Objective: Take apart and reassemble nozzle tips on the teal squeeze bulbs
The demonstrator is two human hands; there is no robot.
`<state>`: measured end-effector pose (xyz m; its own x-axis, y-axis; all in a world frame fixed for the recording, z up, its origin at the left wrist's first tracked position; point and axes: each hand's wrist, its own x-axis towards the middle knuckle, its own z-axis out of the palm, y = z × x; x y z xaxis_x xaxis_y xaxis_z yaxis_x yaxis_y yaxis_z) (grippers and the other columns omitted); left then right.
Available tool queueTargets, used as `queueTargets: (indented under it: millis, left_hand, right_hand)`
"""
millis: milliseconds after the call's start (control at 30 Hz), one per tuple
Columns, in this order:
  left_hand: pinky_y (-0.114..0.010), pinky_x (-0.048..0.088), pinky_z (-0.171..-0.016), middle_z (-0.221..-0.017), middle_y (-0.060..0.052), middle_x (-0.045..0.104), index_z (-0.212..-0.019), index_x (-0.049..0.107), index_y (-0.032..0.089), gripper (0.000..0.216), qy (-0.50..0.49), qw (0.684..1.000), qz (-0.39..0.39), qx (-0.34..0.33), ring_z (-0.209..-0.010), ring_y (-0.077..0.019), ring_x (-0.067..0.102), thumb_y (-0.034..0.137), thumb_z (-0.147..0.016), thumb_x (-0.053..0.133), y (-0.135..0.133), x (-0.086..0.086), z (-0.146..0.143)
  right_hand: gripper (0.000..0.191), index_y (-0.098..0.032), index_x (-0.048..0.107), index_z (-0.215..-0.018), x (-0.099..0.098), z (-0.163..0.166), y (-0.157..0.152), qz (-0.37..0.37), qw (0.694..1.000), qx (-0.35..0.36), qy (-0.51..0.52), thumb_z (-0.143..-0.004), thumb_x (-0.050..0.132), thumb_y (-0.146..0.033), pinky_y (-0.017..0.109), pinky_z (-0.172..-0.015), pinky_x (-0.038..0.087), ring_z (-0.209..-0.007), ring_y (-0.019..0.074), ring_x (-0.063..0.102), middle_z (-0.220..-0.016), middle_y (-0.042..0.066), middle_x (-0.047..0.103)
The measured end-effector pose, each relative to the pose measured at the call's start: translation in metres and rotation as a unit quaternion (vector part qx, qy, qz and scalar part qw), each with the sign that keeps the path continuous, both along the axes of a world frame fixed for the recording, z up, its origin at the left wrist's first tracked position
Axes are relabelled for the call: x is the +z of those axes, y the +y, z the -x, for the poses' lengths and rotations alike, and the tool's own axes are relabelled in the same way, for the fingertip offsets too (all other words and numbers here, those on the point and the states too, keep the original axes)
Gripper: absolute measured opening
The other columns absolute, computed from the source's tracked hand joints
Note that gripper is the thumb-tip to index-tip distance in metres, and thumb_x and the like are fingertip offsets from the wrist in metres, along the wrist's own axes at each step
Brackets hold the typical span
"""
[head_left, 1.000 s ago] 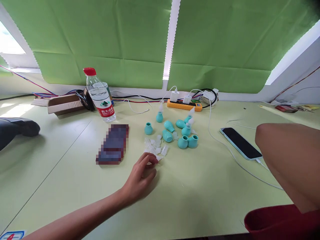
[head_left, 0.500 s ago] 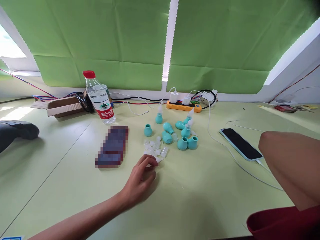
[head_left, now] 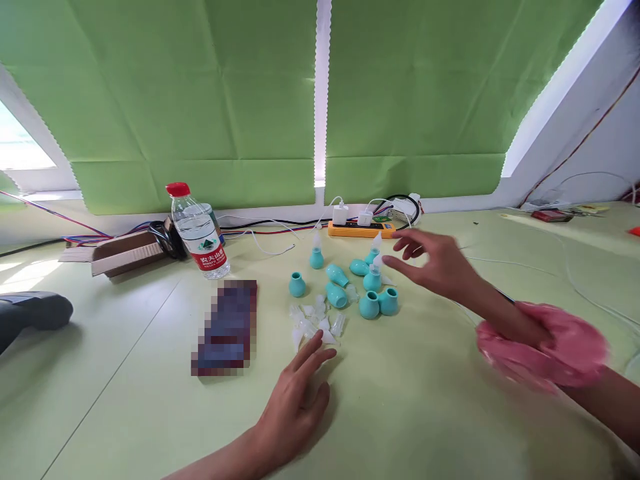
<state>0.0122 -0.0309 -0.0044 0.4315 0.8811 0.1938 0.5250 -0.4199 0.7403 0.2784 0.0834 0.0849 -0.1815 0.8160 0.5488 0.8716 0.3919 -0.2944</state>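
My left hand (head_left: pixel 300 393) rests at the table's front with its fingers apart, holding nothing. Its fingertips reach the near edge of a heap of translucent plastic pieces (head_left: pixel 338 324). My right hand (head_left: pixel 425 259), also open, hovers beside a turquoise squeeze bulb (head_left: pixel 371 280) topped with a white translucent tip (head_left: pixel 378 261); contact between them cannot be made out. Two open-necked bulbs (head_left: pixel 369 305) stand side by side just below. Others lie on their sides, such as this turquoise bulb (head_left: pixel 336 295), and one upright bulb (head_left: pixel 297 285) stands to the left.
At the left are a water bottle (head_left: pixel 201 237), a blurred dark flat object (head_left: pixel 227 327) and an open cardboard box (head_left: pixel 125 255). An orange power strip (head_left: pixel 353 230) with white chargers lies at the back, among cables. Pink crinkled material (head_left: pixel 550 343) circles my right wrist.
My right hand has come in from the right to the bulbs. My left hand has drawn back slightly and its fingers have spread. The view has tilted up.
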Motion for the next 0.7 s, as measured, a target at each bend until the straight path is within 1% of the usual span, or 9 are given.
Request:
queueTargets:
  millis: [100,200,267,333,400,433,500,567,700]
  left_hand:
    - [-0.041,0.034,-0.097,-0.134,-0.010,0.032,-0.111,0.047,0.021,0.039,-0.019,0.999,-0.022,0.014,-0.122,-0.0236,0.033,0.008,-0.074,0.041,0.000,0.000,0.001]
    - [-0.040,0.036,-0.095,-0.126,-0.010,0.041,-0.100,0.051,0.020,0.033,-0.051,0.998,-0.032,0.023,-0.117,-0.0231,0.039,0.006,-0.072,0.042,0.001,0.005,0.001]
    - [-0.038,0.038,-0.092,-0.119,-0.010,0.045,-0.096,0.051,0.020,0.027,-0.086,0.995,-0.036,0.030,-0.113,-0.0224,0.042,0.007,-0.074,0.043,0.002,0.009,0.001]
    - [-0.036,0.041,-0.086,-0.113,-0.010,0.047,-0.098,0.049,0.020,0.022,-0.135,0.989,-0.036,0.045,-0.106,-0.0209,0.046,0.012,-0.078,0.043,0.001,0.011,0.001]
    - [-0.034,0.044,-0.081,-0.112,-0.010,0.047,-0.106,0.045,0.021,0.025,-0.179,0.982,-0.024,0.056,-0.100,-0.0196,0.048,0.018,-0.081,0.043,0.000,0.009,0.003]
    - [-0.034,0.044,-0.081,-0.114,-0.010,0.046,-0.113,0.041,0.022,0.031,-0.194,0.979,-0.015,0.052,-0.099,-0.0197,0.047,0.022,-0.082,0.043,-0.002,0.007,0.004]
    - [-0.036,0.040,-0.086,-0.122,-0.009,0.042,-0.124,0.032,0.024,0.042,-0.206,0.978,0.006,0.036,-0.103,-0.0211,0.045,0.028,-0.084,0.042,-0.005,0.001,0.008]
    - [-0.037,0.034,-0.092,-0.128,-0.008,0.039,-0.128,0.029,0.024,0.044,-0.200,0.979,0.033,0.028,-0.108,-0.0224,0.042,0.030,-0.086,0.037,-0.007,-0.005,0.010]
    - [-0.031,0.035,-0.088,-0.115,-0.008,0.052,-0.121,0.041,0.021,0.036,-0.200,0.975,0.078,0.062,-0.102,-0.0205,0.047,0.031,-0.089,0.028,-0.007,-0.007,0.008]
  right_hand:
    - [0.034,-0.014,0.059,-0.086,-0.023,-0.001,0.026,0.137,0.990,0.009,-0.024,-0.075,0.051,-0.045,0.026,-0.054,0.045,-0.058,0.0148,0.057,-0.069,0.004,0.062]
    - [0.032,-0.015,0.059,-0.072,-0.040,-0.001,0.043,0.169,0.984,0.045,-0.030,-0.077,0.047,-0.044,0.024,-0.052,0.043,-0.057,0.0149,0.056,-0.067,0.004,0.061]
    - [0.031,-0.016,0.058,-0.074,-0.039,0.002,0.040,0.136,0.990,0.036,-0.020,-0.078,0.043,-0.043,0.026,-0.056,0.042,-0.064,0.0163,0.055,-0.074,0.006,0.059]
    - [0.031,-0.015,0.055,-0.079,-0.027,0.010,0.025,0.052,0.998,0.036,0.008,-0.079,0.039,-0.041,0.028,-0.062,0.042,-0.073,0.0180,0.053,-0.084,0.008,0.057]
    - [0.028,-0.015,0.052,-0.080,-0.012,0.026,-0.001,-0.086,0.992,0.086,0.046,-0.081,0.038,-0.039,0.029,-0.066,0.042,-0.076,0.0182,0.051,-0.085,0.009,0.055]
    - [0.026,-0.015,0.052,-0.081,-0.006,0.037,-0.017,-0.101,0.985,0.133,0.043,-0.081,0.039,-0.038,0.029,-0.066,0.042,-0.075,0.0177,0.051,-0.083,0.009,0.054]
    - [0.022,-0.016,0.052,-0.076,-0.002,0.061,-0.046,-0.022,0.969,0.248,0.003,-0.082,0.042,-0.035,0.024,-0.056,0.041,-0.060,0.0128,0.049,-0.070,0.004,0.053]
    - [0.025,-0.015,0.054,-0.074,-0.010,0.083,-0.067,0.087,0.932,0.349,-0.035,-0.084,0.043,-0.036,0.024,-0.059,0.041,-0.062,0.0123,0.049,-0.070,0.003,0.054]
    - [0.030,-0.012,0.057,-0.069,-0.037,0.104,-0.074,0.147,0.902,0.404,0.036,-0.084,0.043,-0.034,0.023,-0.058,0.039,-0.061,0.0110,0.047,-0.066,0.004,0.053]
